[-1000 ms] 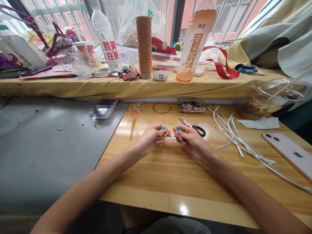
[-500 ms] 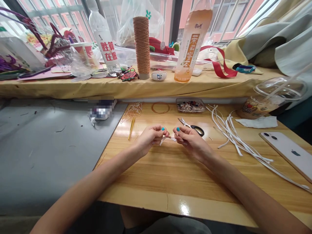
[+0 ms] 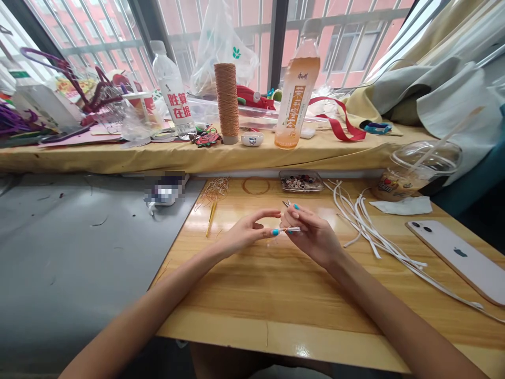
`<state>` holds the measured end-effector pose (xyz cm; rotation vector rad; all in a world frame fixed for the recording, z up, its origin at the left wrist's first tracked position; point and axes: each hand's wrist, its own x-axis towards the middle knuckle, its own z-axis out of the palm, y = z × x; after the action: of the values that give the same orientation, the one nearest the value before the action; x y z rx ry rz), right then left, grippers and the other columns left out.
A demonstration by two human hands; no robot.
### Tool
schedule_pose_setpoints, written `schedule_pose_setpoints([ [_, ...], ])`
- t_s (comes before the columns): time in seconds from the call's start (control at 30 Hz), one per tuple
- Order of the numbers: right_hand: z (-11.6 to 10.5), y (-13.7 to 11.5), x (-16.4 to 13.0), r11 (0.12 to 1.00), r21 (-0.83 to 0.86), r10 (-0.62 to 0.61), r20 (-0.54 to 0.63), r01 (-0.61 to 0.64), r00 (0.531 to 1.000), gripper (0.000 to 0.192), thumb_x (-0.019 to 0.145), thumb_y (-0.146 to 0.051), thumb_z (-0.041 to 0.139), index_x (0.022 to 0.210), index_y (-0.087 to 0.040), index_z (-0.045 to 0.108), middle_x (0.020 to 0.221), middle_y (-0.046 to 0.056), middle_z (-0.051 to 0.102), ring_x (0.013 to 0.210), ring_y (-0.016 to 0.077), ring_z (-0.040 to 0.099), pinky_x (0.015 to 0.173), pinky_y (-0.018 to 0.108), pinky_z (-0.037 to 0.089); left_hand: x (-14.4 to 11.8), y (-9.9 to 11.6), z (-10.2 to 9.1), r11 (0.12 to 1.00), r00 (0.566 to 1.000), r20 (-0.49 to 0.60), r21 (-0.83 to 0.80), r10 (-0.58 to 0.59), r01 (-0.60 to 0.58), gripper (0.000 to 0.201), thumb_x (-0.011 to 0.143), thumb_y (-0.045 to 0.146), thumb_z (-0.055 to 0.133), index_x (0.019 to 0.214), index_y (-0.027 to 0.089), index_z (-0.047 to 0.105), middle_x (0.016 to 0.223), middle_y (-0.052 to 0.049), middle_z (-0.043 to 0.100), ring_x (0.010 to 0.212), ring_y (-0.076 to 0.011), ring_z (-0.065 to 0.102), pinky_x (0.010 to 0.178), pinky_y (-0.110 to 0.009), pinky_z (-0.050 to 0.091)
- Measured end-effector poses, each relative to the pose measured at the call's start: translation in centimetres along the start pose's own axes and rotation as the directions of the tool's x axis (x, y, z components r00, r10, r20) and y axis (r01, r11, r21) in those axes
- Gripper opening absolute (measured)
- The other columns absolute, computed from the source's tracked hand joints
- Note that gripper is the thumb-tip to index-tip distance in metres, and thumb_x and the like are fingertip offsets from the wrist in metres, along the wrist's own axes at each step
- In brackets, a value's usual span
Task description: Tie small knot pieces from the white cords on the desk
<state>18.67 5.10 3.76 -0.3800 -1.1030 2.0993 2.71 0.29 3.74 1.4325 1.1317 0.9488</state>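
A short folded piece of white cord (image 3: 294,229) with orange-brown thread around it lies across the fingers of my right hand (image 3: 311,234), which is closed on it. My left hand (image 3: 246,231) has its thumb and index finger apart. The left thumb tip touches the cord's left end, and the index finger reaches toward the right fingertips. Behind my right hand the scissors (image 3: 286,203) are mostly hidden, with only the blade tips showing. Yellow tweezers (image 3: 212,217) lie to the left of my hands.
White cords (image 3: 366,226) and a phone (image 3: 457,255) lie to the right, near a plastic cup (image 3: 398,181). At the back are a bead box (image 3: 300,181), a thread coil (image 3: 255,185) and a thread tangle (image 3: 216,188). Bottles and a thread spool (image 3: 226,102) stand on the ledge.
My left thumb and index finger have spread from a pinch. The cord piece now rests at my right fingers, and my right hand has turned and covers the scissors. The view has tilted up.
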Motion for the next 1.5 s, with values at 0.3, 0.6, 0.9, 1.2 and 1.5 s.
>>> schedule_pose_setpoints([
  [0.3,0.2,0.7,0.2,0.995,-0.096,-0.011,-0.082,0.003,0.997,0.026,0.073,-0.026,0.052,0.051,-0.017,0.04,0.049,-0.004,0.032,0.049,0.0085,0.031,0.052,0.021,0.033,0.2,-0.4,0.6,0.994,0.996,0.047,-0.075,-0.072,0.075,0.029,0.074,0.032,0.054,0.098,0.016,0.058,0.072,-0.001,0.06,0.053,-0.006,0.047,0.048,-0.018,0.031],
  [0.6,-0.2,1.1,0.2,0.845,-0.515,-0.167,0.01,0.149,0.986,0.024,0.077,-0.026,0.043,0.054,-0.018,0.042,0.056,-0.003,0.038,0.052,0.0093,0.04,0.051,0.023,0.035,0.3,-2.0,2.3,0.952,0.996,-0.056,-0.303,-0.071,0.051,0.039,0.073,0.035,0.056,0.106,0.017,0.045,0.068,0.001,0.06,0.034,-0.0007,0.029,0.036,-0.016,0.019],
  [0.9,-6.6,-4.8,0.1,-0.39,-0.889,-0.134,-0.203,-0.24,0.97,0.03,0.067,-0.032,0.051,0.091,-0.015,0.058,0.09,0.011,0.052,0.083,0.0236,0.051,0.073,0.033,0.04,0.2,-2.2,1.3,0.737,0.773,-0.443,0.674,0.455,-0.047,0.014,0.078,0.021,0.051,0.09,0.019,0.059,0.079,-0.002,0.064,0.076,-0.016,0.051,0.068,-0.027,0.038],
  [1.2,-5.0,-3.1,-0.1,-0.468,-0.855,-0.144,-0.173,-0.221,0.974,0.038,0.07,-0.04,0.049,0.096,-0.013,0.057,0.094,0.015,0.052,0.093,0.0277,0.046,0.076,0.034,0.036,1.3,-3.5,-0.7,0.559,0.744,-0.322,0.825,0.585,-0.081,0.023,0.08,0.021,0.049,0.101,0.022,0.058,0.082,-0.003,0.065,0.086,-0.019,0.047,0.076,-0.032,0.032],
  [1.5,-3.9,-4.5,-0.5,-0.352,-0.874,0.03,-0.368,-0.335,0.929,0.031,0.062,-0.028,0.054,0.09,-0.017,0.059,0.079,0.009,0.062,0.073,0.0234,0.056,0.055,0.028,0.035,1.2,-3.3,-1.4,0.642,0.767,-0.328,0.754,0.551,-0.139,0.005,0.078,0.017,0.053,0.081,0.016,0.057,0.08,-0.003,0.063,0.076,-0.0147,0.053,0.075,-0.029,0.034],
])
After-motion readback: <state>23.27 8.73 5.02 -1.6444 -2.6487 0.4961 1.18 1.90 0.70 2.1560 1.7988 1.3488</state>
